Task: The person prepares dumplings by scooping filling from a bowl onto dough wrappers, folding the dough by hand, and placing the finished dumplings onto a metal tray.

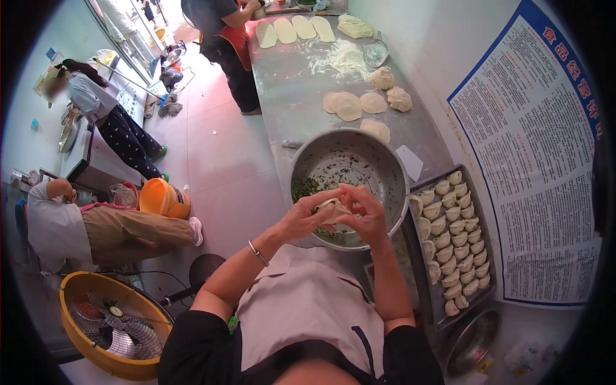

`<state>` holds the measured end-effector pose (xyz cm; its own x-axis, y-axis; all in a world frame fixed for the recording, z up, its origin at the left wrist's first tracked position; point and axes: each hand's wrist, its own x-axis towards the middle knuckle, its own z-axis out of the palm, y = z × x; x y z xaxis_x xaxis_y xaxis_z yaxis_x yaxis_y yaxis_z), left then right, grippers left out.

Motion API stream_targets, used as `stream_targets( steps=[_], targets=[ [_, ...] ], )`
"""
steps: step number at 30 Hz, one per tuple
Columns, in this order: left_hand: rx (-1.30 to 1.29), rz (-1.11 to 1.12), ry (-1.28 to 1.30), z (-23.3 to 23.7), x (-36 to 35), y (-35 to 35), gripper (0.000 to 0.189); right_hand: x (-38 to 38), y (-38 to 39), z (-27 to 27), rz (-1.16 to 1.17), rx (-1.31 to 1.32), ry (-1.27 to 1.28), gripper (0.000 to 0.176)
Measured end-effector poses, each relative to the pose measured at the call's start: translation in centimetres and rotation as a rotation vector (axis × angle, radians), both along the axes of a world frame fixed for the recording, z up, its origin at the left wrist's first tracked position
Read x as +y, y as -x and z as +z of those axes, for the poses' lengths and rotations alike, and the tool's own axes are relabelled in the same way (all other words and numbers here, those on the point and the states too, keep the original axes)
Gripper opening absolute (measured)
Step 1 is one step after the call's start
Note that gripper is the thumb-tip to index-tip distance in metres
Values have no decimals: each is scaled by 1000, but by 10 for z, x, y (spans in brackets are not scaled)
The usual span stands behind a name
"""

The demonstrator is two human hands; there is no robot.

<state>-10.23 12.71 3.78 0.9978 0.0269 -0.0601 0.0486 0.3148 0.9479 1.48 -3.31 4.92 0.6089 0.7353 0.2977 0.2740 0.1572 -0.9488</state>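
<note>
Over the big steel bowl [399,168], a dumpling [335,212] is pinched between both hands, its pale wrapper folded up. My left hand [304,214] has its fingers closed along one side of the dumpling; a bracelet circles that wrist. From the other side, the fingers of my right hand [367,209] press on the wrapper's edge. Chopped green filling [304,187] clings to the bowl's bottom and wall, partly hidden by my hands. Flat round wrappers [348,107] lie on the metal table beyond the bowl. To the right, a tray [437,303] holds rows of many shaped dumplings [456,227].
Flour [343,59], dough lumps [399,99] and long dough sheets [303,27] cover the table's far part. A person in a red apron [235,48] stands there. Two people are at the left, near an orange bucket [165,198]. A yellow fan [69,321] stands lower left.
</note>
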Motion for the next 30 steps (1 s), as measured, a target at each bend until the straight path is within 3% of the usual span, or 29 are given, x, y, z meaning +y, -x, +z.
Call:
stream_targets(
  steps=[2, 5, 8, 11, 13, 19, 22, 25, 28, 30],
  targets=[
    [28, -12, -10, 7, 0, 1, 60, -1, -5, 3, 41, -79, 86, 20],
    [-61, -4, 37, 21, -1, 3, 75, -1, -6, -20, 36, 65, -55, 20],
    [-263, -20, 98, 15, 4, 1, 84, 1, 1, -41, 62, 548, -331, 15],
    [-226, 2, 8, 11, 0, 3, 81, 4, 15, -54, 22, 640, -342, 11],
    [-104, 14, 12, 11, 0, 6, 78, 7, 20, -54, 15, 602, -336, 10],
    [-60, -70, -259, 24, 10, 9, 73, 6, 24, -50, -10, 490, -299, 10],
    [-30, -17, 199, 14, 7, 12, 69, 8, 27, -47, -40, 452, -297, 10],
    [-8, -6, 48, 9, 5, 13, 67, 7, 32, -50, -62, 496, -284, 10],
    [32, -64, 95, 5, 9, 14, 68, 7, 34, -56, -68, 558, -293, 10],
    [-151, -17, -236, 5, 10, 16, 67, 7, 36, -56, -65, 582, -294, 10]
  ],
)
